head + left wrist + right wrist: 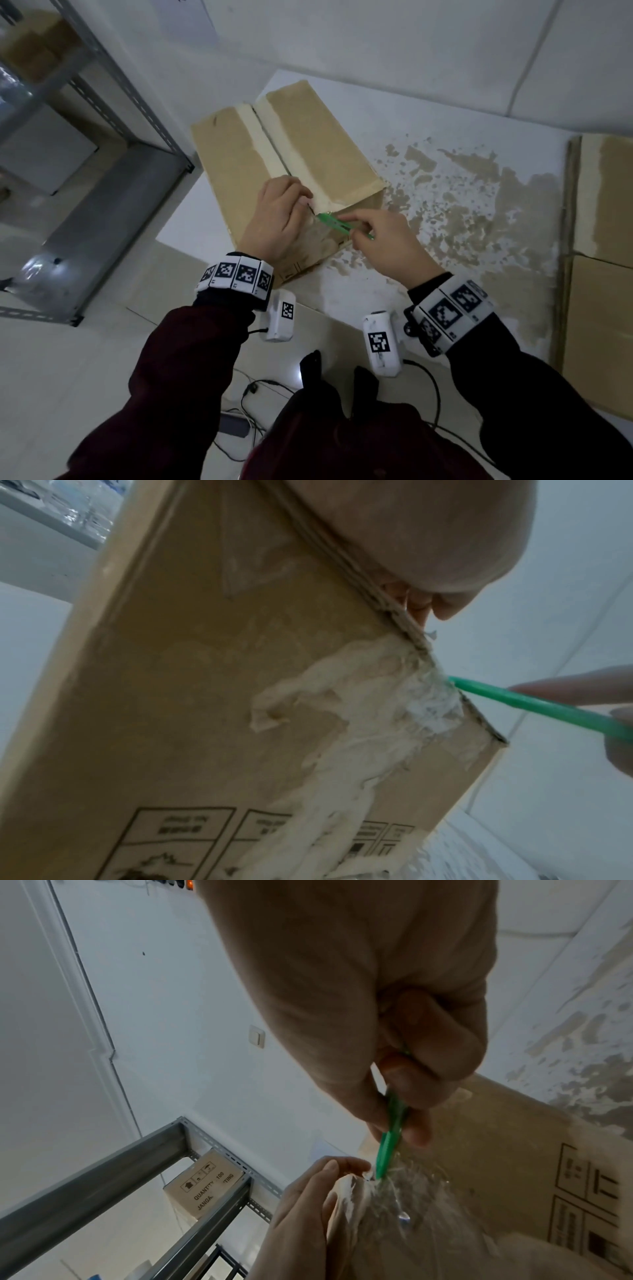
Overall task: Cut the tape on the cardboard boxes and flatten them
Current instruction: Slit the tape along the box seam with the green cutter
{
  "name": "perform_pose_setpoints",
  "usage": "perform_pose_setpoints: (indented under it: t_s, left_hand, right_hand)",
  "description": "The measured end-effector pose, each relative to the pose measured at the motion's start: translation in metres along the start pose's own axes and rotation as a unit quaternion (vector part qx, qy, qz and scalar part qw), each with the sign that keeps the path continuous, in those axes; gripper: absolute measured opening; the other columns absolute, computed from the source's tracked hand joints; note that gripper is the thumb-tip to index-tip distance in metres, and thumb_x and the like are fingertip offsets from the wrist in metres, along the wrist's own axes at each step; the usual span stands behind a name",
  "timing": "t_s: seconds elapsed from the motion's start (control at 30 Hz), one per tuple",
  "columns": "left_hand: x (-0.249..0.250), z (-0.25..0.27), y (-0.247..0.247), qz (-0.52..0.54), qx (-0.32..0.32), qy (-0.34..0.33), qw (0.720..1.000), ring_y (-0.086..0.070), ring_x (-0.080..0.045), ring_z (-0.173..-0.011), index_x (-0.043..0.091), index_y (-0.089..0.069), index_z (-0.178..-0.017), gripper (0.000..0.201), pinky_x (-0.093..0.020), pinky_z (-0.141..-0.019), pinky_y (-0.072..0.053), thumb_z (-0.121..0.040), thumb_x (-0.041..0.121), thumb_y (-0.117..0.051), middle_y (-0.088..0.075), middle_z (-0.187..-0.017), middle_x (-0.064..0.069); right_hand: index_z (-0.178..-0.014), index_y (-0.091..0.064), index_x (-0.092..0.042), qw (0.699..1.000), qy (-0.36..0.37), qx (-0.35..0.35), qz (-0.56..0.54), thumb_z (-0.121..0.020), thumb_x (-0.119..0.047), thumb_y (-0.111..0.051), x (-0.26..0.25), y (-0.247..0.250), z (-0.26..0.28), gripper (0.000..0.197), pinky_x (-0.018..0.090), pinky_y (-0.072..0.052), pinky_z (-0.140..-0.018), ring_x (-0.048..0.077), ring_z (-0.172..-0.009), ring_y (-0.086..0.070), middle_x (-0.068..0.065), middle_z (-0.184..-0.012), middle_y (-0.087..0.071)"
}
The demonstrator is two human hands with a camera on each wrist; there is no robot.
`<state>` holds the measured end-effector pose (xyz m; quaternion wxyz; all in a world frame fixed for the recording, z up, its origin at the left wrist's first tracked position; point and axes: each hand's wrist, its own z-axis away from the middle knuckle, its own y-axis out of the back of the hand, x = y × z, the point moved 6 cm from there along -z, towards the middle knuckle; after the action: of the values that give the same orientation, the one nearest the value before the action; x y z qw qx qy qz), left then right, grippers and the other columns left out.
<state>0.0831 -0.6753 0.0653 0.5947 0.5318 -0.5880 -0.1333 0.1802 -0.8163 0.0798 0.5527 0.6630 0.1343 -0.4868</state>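
Nearest the camera: dark sleeves with tagged wristbands and white wrist cameras; cables on the floor below.

Right hand (387, 240) pinches a slim green plastic cutter (334, 222) between thumb and fingers. The tool's tip points left, into the crumpled clear tape (428, 702) at the near top edge of the brown cardboard box (233, 161). In the right wrist view the green tip sits right at the torn tape, just beside the left fingertips.

Left hand (277, 219) rests on top of the box at its near end, fingers curled over the edge next to the centre seam, bracing the flap. The two hands are close together and not touching; the cutter bridges the gap between them.

The box stands on the white tabletop (445, 291), near its left front corner. Its near side face shows torn paper, tape residue and printed handling symbols. A pale strip of tape (263, 137) runs along the top seam away from the hands, with the seam already split along the far part.

Right of the box the tabletop surface is patchy with brown scraps stuck on. Further right, flattened brown cardboard sheets (599, 274) lie at the tabletop's right edge, well apart from the hands.

Far left: grey metal shelving rack (113, 102) against the white wall; another cardboard box (202, 1180) sits on it.
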Motion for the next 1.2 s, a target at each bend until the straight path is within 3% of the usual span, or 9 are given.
perform_pose_setpoints:
  t_s: [0.17,0.3,0.4,0.53,0.73,0.87,0.97,1.07,1.2]
  left_hand:
    - [0.003,0.001,-0.001,0.009,0.002,-0.015,1.000,-0.046,-0.031,-0.111,0.002,-0.056,-0.093,0.033,-0.036,-0.098,-0.035,-0.100,0.024,-0.032,-0.050,-0.109,-0.014]
    - [0.003,-0.001,0.002,0.031,0.014,-0.008,0.999,-0.047,-0.030,-0.111,0.002,-0.057,-0.090,0.035,-0.025,-0.095,-0.031,-0.099,0.024,-0.032,-0.051,-0.108,-0.015]
    - [0.005,0.000,0.002,0.033,0.012,-0.015,0.999,-0.045,-0.027,-0.113,0.004,-0.058,-0.090,0.035,-0.023,-0.096,-0.030,-0.099,0.025,-0.032,-0.051,-0.112,-0.014]
    - [0.003,-0.003,0.006,0.049,0.030,-0.013,0.998,-0.044,-0.024,-0.114,0.002,-0.059,-0.089,0.036,-0.024,-0.098,-0.031,-0.099,0.024,-0.033,-0.050,-0.111,-0.014]
    - [0.005,-0.001,0.005,0.050,0.008,-0.028,0.998,-0.044,-0.026,-0.117,0.002,-0.058,-0.090,0.032,-0.028,-0.100,-0.032,-0.100,0.020,-0.034,-0.050,-0.116,-0.015]
    - [0.008,-0.006,0.017,0.085,0.085,-0.012,0.993,-0.045,-0.022,-0.116,0.000,-0.055,-0.090,0.023,-0.024,-0.098,-0.033,-0.100,0.010,-0.037,-0.048,-0.113,-0.007]
    - [0.014,-0.007,0.021,0.093,0.102,-0.018,0.990,-0.045,-0.021,-0.116,-0.001,-0.054,-0.090,0.021,-0.022,-0.097,-0.033,-0.100,0.009,-0.038,-0.050,-0.110,-0.010]
    - [0.015,-0.005,0.023,0.056,0.082,-0.022,0.995,-0.045,-0.022,-0.115,0.003,-0.056,-0.086,0.021,-0.031,-0.097,-0.032,-0.097,0.019,-0.047,-0.051,-0.106,-0.011]
    - [0.028,-0.015,0.024,-0.211,0.054,-0.019,0.976,-0.043,-0.029,-0.112,0.008,-0.066,-0.081,0.038,-0.039,-0.096,-0.021,-0.093,0.036,-0.044,-0.055,-0.106,-0.009]
  right_hand:
    - [-0.120,-0.064,-0.015,1.000,-0.006,-0.006,-0.018,-0.093,-0.006,-0.046,0.000,-0.005,-0.004,0.033,0.009,-0.037,-0.050,0.015,-0.056,-0.048,0.003,-0.066,-0.056]
    - [-0.118,-0.065,-0.016,0.999,-0.010,0.002,-0.037,-0.093,-0.009,-0.048,0.003,-0.007,-0.003,0.031,0.028,-0.048,-0.066,0.031,-0.071,-0.059,0.007,-0.070,-0.061]
    - [-0.117,-0.066,-0.016,0.999,-0.017,-0.012,-0.045,-0.093,-0.010,-0.049,0.007,-0.009,-0.003,0.030,0.018,-0.041,-0.054,0.023,-0.062,-0.053,0.015,-0.072,-0.063]
    - [-0.115,-0.066,-0.015,0.999,-0.011,0.020,-0.034,-0.093,-0.008,-0.049,0.005,-0.008,-0.005,0.029,0.014,-0.037,-0.051,0.022,-0.063,-0.054,-0.002,-0.064,-0.054]
    - [-0.115,-0.067,-0.015,0.999,-0.021,-0.006,-0.037,-0.093,-0.008,-0.051,0.002,-0.007,0.002,0.028,0.006,-0.036,-0.048,0.013,-0.057,-0.047,0.009,-0.072,-0.059]
    - [-0.116,-0.066,-0.021,0.989,-0.012,-0.139,-0.050,-0.094,-0.010,-0.050,-0.006,-0.031,0.020,0.029,0.019,-0.040,-0.054,0.024,-0.059,-0.050,0.009,-0.072,-0.063]
    - [-0.118,-0.064,-0.017,0.998,-0.013,-0.046,-0.050,-0.094,-0.008,-0.049,0.003,-0.014,0.030,0.030,0.019,-0.036,-0.049,0.019,-0.056,-0.047,0.024,-0.077,-0.063]
    - [-0.120,-0.061,-0.015,1.000,0.005,0.030,-0.007,-0.094,-0.010,-0.050,0.004,0.008,0.020,0.029,0.034,-0.047,-0.062,0.026,-0.066,-0.057,0.017,-0.080,-0.064]
    - [-0.116,-0.062,-0.017,0.997,0.021,0.062,0.049,-0.095,-0.013,-0.051,-0.001,0.022,0.011,0.024,0.033,-0.047,-0.066,0.018,-0.074,-0.055,0.003,-0.087,-0.062]
